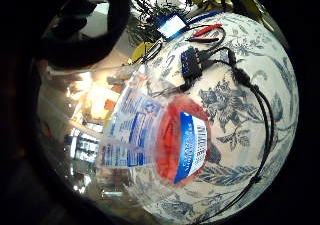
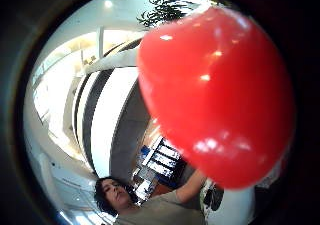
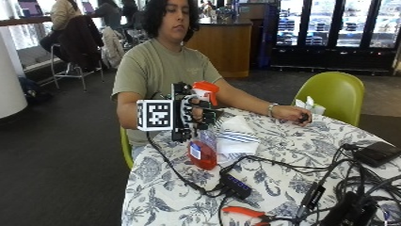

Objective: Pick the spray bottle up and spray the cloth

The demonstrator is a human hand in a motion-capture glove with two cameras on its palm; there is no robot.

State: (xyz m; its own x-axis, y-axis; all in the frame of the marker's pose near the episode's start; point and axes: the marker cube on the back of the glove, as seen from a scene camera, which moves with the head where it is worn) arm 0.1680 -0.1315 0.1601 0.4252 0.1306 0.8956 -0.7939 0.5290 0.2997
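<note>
In the outside view my gloved right hand [image 3: 196, 113] grips the neck of a clear spray bottle [image 3: 202, 149], fingers curled round it under the red spray head [image 3: 206, 88]. Red liquid fills the bottle's lower part. Its base is at or just above the table; I cannot tell which. The white cloth with blue stripes [image 3: 238, 137] lies folded on the table right beside the bottle. The little finger side palm view looks down the bottle [image 1: 150, 135] to its red liquid and blue label. The spray head [image 2: 215, 95] fills the thumb side palm view.
The round table has a blue floral cover [image 3: 282, 155]. A black USB hub [image 3: 236, 185], cables and red pliers [image 3: 248, 213] lie near the front. The person's bare left hand [image 3: 293, 113] rests beyond the cloth. A green chair [image 3: 332, 94] stands behind the table.
</note>
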